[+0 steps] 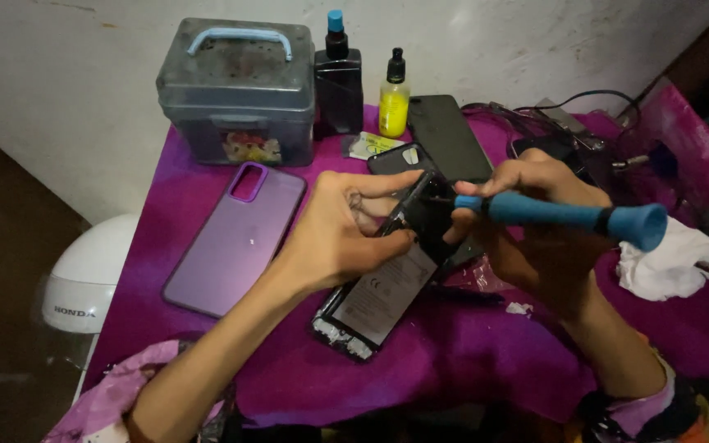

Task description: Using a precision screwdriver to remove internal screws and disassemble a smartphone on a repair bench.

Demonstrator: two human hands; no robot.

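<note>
An opened black phone (379, 299) with its back off and battery showing lies tilted on the purple cloth (469, 361). My left hand (342, 230) grips the phone's upper end, fingers curled round its edge. My right hand (535, 213) holds a blue-handled screwdriver (568, 215), its tip pointing left at the top of the phone between my hands. The tip's exact contact point is hidden by my fingers.
A purple phone back cover (235, 238) lies to the left. Behind are a grey lidded box with a blue handle (235, 90), a dark bottle (338, 78), a small yellow bottle (393, 98), another dark phone (449, 135), cables (584, 123), a white crumpled tissue (666, 267) and a white helmet (88, 275).
</note>
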